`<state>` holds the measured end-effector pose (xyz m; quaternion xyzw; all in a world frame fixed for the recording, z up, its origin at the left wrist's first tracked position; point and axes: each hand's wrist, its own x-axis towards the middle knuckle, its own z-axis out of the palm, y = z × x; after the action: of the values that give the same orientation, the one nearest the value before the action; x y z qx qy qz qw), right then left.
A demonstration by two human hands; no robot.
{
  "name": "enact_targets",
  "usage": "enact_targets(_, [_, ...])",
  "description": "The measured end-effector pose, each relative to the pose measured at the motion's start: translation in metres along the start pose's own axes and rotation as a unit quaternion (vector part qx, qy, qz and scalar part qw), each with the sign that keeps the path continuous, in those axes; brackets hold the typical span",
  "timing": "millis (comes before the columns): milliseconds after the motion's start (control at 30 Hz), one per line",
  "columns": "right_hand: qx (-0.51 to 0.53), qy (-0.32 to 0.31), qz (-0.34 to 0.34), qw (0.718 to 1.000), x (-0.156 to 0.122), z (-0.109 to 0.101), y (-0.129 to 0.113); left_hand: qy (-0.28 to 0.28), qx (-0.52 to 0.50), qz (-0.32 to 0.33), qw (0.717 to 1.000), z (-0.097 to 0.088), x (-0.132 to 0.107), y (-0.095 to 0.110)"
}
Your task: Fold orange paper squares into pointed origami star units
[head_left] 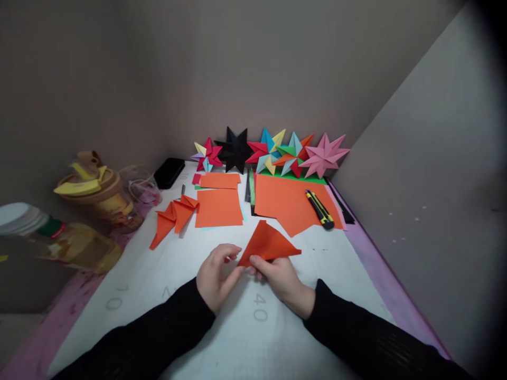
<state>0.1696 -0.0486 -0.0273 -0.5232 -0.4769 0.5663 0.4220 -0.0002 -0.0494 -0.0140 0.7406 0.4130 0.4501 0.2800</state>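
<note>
An orange sheet of paper (pixel 269 243), folded to a triangle with its point upward, is held just above the white mat. My right hand (pixel 283 279) grips its lower edge, thumb on the front and fingers behind. At the paper's left corner is my left hand (pixel 217 274), its thumb tip by the corner and its curved fingers apart from the thumb. Left of the hands lie folded orange paper pieces (pixel 174 216), overlapping one another. Behind the hands rests a flat orange paper square (pixel 219 207), with a narrower orange strip (pixel 220 181) beyond it.
A yellow-and-black utility knife (pixel 320 209) lies on a large orange sheet (pixel 285 198) at right. Several paper stars, including a black one (pixel 234 149) and a pink one (pixel 325 155), lean against the wall. A phone (pixel 169 172), plastic cup (pixel 142 184) and bottle (pixel 79 243) stand left.
</note>
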Motion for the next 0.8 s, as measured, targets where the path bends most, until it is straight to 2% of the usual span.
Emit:
enact_targets(67, [-0.032, 0.017, -0.02, 0.999, -0.001, -0.001, -0.001, 0.019, 0.055, 0.1, 0.993, -0.003, 0.0, 0.003])
enact_targets(133, [-0.081, 0.021, -0.039, 0.996, -0.003, -0.002, -0.005, 0.022, 0.088, 0.142, 0.986, -0.005, -0.001, 0.004])
enact_targets(233, [-0.124, 0.012, -0.077, 0.989, -0.006, -0.003, -0.014, 0.027, 0.129, 0.143, 0.981, -0.004, -0.002, 0.004])
enact_targets(367, [-0.112, 0.004, -0.103, 0.988, -0.008, -0.002, -0.022, 0.023, 0.156, 0.113, 0.981, -0.003, -0.003, 0.002])
enact_targets(533, [-0.14, 0.034, -0.117, 0.983, -0.006, -0.001, -0.018, 0.014, 0.162, 0.09, 0.983, -0.004, -0.004, 0.0])
enact_targets(633, [-0.156, 0.049, -0.142, 0.976, -0.005, -0.002, -0.012, 0.009, 0.167, 0.1, 0.981, -0.006, -0.003, 0.0])
enact_targets(800, [-0.098, 0.059, -0.178, 0.977, -0.003, -0.005, -0.007, -0.025, 0.154, 0.134, 0.979, -0.009, 0.001, 0.002])
